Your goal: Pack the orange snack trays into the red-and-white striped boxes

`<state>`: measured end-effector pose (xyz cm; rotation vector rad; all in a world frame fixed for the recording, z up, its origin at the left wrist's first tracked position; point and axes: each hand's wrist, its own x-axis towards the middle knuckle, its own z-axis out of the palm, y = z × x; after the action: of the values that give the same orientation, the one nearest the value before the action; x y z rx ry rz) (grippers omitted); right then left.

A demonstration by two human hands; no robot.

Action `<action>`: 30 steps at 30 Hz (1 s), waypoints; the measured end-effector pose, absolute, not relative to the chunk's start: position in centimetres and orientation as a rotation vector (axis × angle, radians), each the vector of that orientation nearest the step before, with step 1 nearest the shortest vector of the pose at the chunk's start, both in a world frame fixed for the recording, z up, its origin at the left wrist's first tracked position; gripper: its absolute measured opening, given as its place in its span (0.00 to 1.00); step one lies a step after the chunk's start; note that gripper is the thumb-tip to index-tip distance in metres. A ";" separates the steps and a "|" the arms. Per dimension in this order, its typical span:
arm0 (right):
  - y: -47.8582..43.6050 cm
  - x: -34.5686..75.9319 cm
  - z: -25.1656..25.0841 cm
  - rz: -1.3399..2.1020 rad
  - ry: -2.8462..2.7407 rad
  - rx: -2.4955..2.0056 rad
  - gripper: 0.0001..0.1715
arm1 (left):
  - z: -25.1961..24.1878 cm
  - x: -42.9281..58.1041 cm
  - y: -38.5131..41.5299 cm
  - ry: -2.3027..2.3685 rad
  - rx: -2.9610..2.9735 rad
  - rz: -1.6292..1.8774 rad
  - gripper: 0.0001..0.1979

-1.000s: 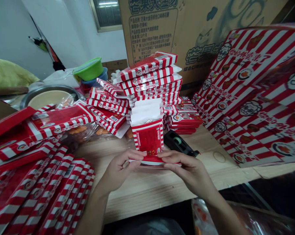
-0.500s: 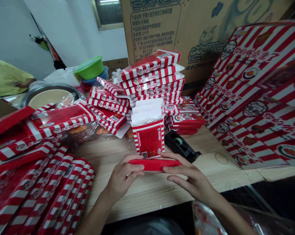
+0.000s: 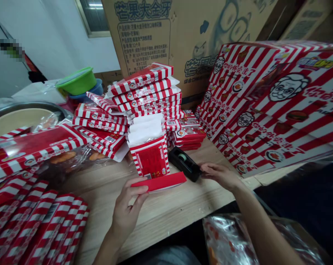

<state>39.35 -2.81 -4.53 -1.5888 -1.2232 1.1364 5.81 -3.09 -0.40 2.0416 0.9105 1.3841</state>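
Note:
My left hand [image 3: 130,202] is closed on one end of a red and white cardboard box [image 3: 163,181], its red end panel facing me. The box's other end is free. Its front part stands close to a row of striped boxes [image 3: 151,158] with raised white flaps. My right hand [image 3: 220,176] reaches to the cutter end of a black tape dispenser [image 3: 184,163], which holds a pale green roll. Those fingers are pressed together there; whether tape is between them is too small to tell.
Striped boxes are piled behind [image 3: 147,88] and lean at the left [image 3: 53,224]. Large striped cartons [image 3: 238,106] stand at the right, before a brown carton [image 3: 144,44]. A green tub [image 3: 76,81] sits at the back left. Clear packets [image 3: 230,239] lie below the table edge.
My right hand has let go of the red box and moved right to the tape dispenser. My left hand still holds the box. The view has shifted to the right.

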 end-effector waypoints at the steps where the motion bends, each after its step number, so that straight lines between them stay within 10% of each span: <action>1: -3.3 39.4 -4.8 1.138 -1.205 -1.576 0.31 | -0.4 5.8 -3.0 0.916 2.051 1.381 0.11; 11: -4.4 37.6 -9.9 0.766 -0.961 -1.764 0.29 | 0.3 8.0 -4.5 0.995 2.270 1.462 0.09; 24: -9.8 22.1 2.4 1.220 -0.652 -1.312 0.25 | 2.5 8.3 -5.3 0.990 2.456 1.354 0.03; 30: -8.4 21.9 1.7 1.188 -0.645 -1.361 0.27 | 5.2 8.1 -4.6 0.852 2.789 0.772 0.17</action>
<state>21.89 -8.45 1.67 -1.3614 -0.6445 1.1884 8.11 -4.58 5.18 2.7894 0.8515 0.7717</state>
